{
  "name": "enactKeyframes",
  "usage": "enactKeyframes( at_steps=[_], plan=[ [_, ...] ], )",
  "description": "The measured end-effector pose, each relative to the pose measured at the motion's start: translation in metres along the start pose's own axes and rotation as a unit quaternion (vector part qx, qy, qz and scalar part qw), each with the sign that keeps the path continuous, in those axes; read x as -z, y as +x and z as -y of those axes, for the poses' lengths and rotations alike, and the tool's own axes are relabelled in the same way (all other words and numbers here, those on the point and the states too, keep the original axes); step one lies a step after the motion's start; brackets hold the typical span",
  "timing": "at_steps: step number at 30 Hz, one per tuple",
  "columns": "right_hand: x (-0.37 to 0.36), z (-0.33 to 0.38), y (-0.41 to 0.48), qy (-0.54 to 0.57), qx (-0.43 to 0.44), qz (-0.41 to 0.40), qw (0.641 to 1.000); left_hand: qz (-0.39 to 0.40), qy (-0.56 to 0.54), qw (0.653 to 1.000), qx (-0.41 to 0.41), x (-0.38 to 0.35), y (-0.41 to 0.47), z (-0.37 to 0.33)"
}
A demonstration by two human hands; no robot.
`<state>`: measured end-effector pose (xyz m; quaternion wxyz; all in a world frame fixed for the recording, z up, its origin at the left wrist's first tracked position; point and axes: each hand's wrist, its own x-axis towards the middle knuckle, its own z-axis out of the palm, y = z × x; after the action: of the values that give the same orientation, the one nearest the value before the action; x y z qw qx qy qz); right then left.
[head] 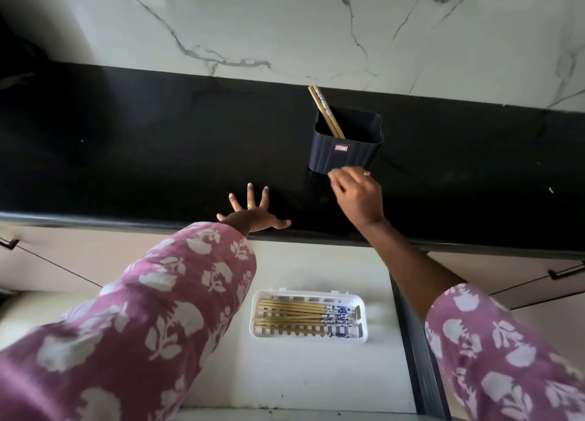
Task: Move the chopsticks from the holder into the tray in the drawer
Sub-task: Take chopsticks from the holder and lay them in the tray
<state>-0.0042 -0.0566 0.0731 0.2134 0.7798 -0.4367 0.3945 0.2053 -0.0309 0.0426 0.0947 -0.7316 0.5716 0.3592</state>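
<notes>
The left grip [253, 213] is laid flat on the near edge of the black desk [126, 151], with its fingers spread wide apart and nothing held; a ring [251, 204] is worn on one finger. The right grip [357, 195] is raised over the desk to the right of the left one, its fingers bent and blurred, so whether anything is pinched cannot be told. Just beyond its fingertips the dark holder [345, 148] is stood upright, and two chopsticks [326, 113] are leaned inside it, tilted away and to the left. Below both grips, nearer the body, the drawer [316, 373] is pulled open, and the white tray [361, 322] is set in it. More chopsticks [297, 317] are laid side by side in the tray, patterned ends to the right.
</notes>
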Motion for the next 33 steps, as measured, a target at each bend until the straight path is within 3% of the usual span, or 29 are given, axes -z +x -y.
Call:
enactKeyframes(
  at_steps=[3,6,9,13,16,21,33],
  plan=[
    [-0.006,-0.02,0.034,-0.013,-0.033,-0.031,0.999,0.001,-0.008,1.0,-0.001,0.0,-0.001,-0.001],
    [-0.017,-0.033,0.067,-0.002,-0.084,-0.008,0.996,0.001,-0.007,1.0,0.0,0.0,0.0,-0.001],
    [-0.028,-0.04,0.099,0.025,-0.166,0.08,0.982,0.004,-0.005,1.0,0.002,0.001,0.002,-0.001],
    [-0.048,-0.044,0.126,0.038,-0.27,0.223,0.936,0.008,-0.002,1.0,0.007,0.001,0.003,-0.002],
    [-0.064,-0.044,0.136,0.035,-0.315,0.274,0.908,0.008,-0.001,1.0,0.008,0.001,0.004,-0.003],
    [-0.086,-0.04,0.144,0.003,-0.336,0.318,0.886,0.017,0.003,1.0,0.01,0.003,0.005,-0.003],
    [-0.089,-0.04,0.138,0.006,-0.37,0.314,0.874,0.026,0.008,1.0,0.005,0.004,0.007,-0.001]
  ],
)
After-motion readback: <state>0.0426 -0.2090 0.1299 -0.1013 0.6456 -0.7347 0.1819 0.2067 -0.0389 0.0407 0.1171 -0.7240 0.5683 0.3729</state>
